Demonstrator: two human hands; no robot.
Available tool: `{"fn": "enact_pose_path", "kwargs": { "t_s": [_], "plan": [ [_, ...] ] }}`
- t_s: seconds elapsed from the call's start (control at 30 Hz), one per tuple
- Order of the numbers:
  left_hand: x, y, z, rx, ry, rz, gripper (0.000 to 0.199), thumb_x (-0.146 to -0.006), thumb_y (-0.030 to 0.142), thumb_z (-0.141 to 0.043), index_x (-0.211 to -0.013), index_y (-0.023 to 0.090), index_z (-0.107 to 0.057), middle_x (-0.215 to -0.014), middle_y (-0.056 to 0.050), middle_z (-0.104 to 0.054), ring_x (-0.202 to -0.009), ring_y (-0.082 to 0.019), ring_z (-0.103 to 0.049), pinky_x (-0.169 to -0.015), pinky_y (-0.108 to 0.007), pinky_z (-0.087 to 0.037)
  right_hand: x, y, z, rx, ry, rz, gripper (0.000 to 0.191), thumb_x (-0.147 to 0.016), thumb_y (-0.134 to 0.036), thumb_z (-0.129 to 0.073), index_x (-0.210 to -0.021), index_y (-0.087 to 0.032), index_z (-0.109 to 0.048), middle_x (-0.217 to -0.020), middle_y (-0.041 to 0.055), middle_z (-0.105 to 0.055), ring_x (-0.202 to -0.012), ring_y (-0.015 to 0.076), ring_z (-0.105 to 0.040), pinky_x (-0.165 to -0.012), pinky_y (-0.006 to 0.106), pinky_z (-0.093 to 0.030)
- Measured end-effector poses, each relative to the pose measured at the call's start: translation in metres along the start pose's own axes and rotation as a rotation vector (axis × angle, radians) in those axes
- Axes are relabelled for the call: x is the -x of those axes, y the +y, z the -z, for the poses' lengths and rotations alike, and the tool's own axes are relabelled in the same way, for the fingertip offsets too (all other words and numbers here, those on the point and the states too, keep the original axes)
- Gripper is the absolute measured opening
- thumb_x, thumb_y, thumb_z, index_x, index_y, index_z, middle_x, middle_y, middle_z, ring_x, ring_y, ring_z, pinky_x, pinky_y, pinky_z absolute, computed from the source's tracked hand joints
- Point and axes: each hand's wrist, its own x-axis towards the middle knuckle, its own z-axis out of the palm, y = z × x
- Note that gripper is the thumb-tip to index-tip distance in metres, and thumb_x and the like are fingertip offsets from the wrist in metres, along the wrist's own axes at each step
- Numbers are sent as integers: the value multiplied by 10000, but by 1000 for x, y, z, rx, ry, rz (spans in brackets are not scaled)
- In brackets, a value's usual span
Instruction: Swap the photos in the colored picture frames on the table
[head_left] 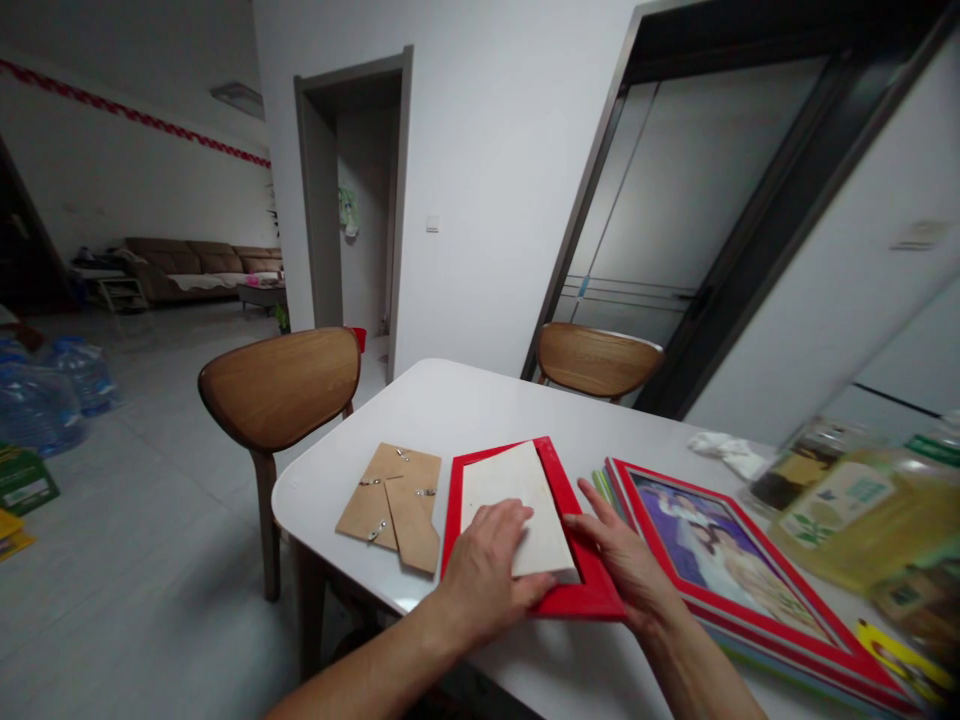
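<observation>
A red frame [592, 585] lies at the table's near edge with a white sheet [517, 470] inside it, slightly askew to the opening. My left hand [495, 560] rests on the sheet, fingers over its surface and thumb near the frame's lower bar. At the frame's right side, my right hand [622, 560] holds the edge between thumb and fingers. To the left lies a brown backing board [382, 475] with metal clips and a stand flap. A second red frame [731, 560] with a picture of people in white sits on a stack at the right.
Bottles of yellow liquid [844, 510], a jar [806, 460] and white tissue [727, 455] stand or lie at the table's right. Two wooden chairs [289, 385] flank the white table [450, 400]. Water bottles [75, 375] are on the floor.
</observation>
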Motion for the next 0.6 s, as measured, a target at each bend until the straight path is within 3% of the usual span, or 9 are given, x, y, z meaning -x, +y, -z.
{"fn": "enact_pose_path", "kwargs": {
  "t_s": [0.1,0.17,0.27,0.37,0.47,0.6],
  "plan": [
    [-1,0,7,-65,97,-85,425,-697,137,-489,-1117,157,-429,-955,-77,-557,-879,-207,-509,-788,-351,-439,-1,6,1,24,-8,62,836,-568,-214,-616,-1292,-217,-198,-698,-7,-628,-505,133,-568,-503,253,-465],
    [0,-4,15,-85,186,-57,428,-697,87,-429,-1118,163,-417,-851,-52,-555,-770,-181,-523,-717,-325,-454,-6,12,5,81,18,117,847,-545,-235,-654,-1280,-195,-235,-661,-18,-610,-519,122,-564,-494,222,-446],
    [5,-17,33,-50,341,117,434,-703,84,-420,-1128,168,-401,-794,-31,-554,-684,-155,-532,-680,-292,-451,-16,23,16,275,72,166,767,-583,-304,-621,-1259,-149,-293,-599,-27,-576,-516,122,-555,-494,219,-428],
    [14,-36,50,5,431,327,426,-708,113,-442,-1127,175,-397,-880,-43,-582,-716,-163,-558,-698,-293,-442,-27,32,28,599,157,205,662,-619,-346,-545,-1214,-106,-383,-600,-5,-581,-519,143,-557,-487,237,-413],
    [26,-55,57,18,385,439,391,-711,150,-456,-1099,176,-422,-937,-47,-595,-779,-183,-571,-713,-296,-435,-34,39,36,929,233,238,584,-638,-339,-486,-1166,-91,-457,-698,50,-624,-603,169,-584,-556,253,-416],
    [37,-68,59,-135,203,525,384,-732,254,-470,-1110,198,-432,-925,-37,-605,-788,-195,-576,-684,-282,-425,-38,45,40,1173,259,266,523,-673,-321,-419,-1143,-102,-487,-857,98,-640,-719,192,-598,-639,262,-415]
  ]
}}
